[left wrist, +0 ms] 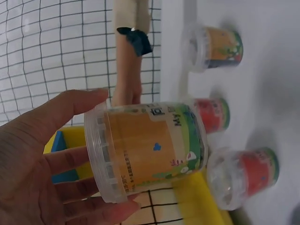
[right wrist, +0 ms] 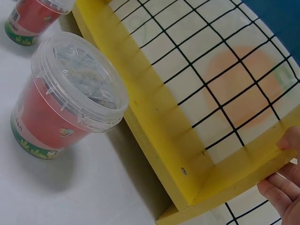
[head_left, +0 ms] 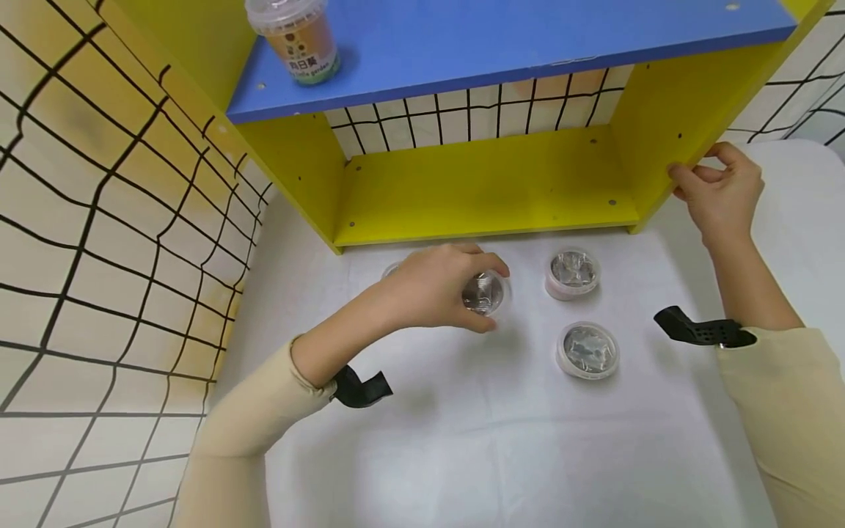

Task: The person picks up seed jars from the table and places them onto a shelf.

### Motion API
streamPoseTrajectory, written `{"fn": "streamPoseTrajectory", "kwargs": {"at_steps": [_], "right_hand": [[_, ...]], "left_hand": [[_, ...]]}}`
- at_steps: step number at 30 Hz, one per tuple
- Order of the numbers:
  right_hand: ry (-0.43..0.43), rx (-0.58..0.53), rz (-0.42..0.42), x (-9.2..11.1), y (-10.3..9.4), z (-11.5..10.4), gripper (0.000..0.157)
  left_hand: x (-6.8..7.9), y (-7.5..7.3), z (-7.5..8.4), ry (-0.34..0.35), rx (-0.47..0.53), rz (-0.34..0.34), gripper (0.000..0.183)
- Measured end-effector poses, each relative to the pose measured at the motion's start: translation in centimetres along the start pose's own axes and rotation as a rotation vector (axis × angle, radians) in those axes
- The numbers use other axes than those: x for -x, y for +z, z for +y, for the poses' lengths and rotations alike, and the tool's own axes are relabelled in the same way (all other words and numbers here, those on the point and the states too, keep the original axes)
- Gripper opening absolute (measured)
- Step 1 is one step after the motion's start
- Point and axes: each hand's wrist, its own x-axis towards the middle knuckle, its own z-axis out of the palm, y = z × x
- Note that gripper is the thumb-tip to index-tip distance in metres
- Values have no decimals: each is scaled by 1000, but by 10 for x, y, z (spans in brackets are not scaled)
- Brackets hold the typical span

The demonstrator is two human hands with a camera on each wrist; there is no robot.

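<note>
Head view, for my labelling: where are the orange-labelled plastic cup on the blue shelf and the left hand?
Orange-labelled round plastic cup [head_left: 304,48]: head view, middle of its label.
Left hand [head_left: 437,287]: head view, back of the hand.

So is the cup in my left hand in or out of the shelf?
Out: in the head view, the left hand holds the cup in front of the shelf, over the table.
</note>
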Motion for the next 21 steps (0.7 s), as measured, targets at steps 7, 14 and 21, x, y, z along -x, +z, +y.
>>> {"fn": "streamPoseTrajectory", "kwargs": {"at_steps": [7,14,21], "right_hand": [[12,5,-1,0,-1,-1,38],[12,8,-9,0,-1,-1,37],[8,45,-10,-1,-2,-1,35]], "left_hand": [[3,-36,-3,33,66,3,57],[10,-80,-6,61,11,41,54],[14,-116,-9,80,9,39,55]]}}
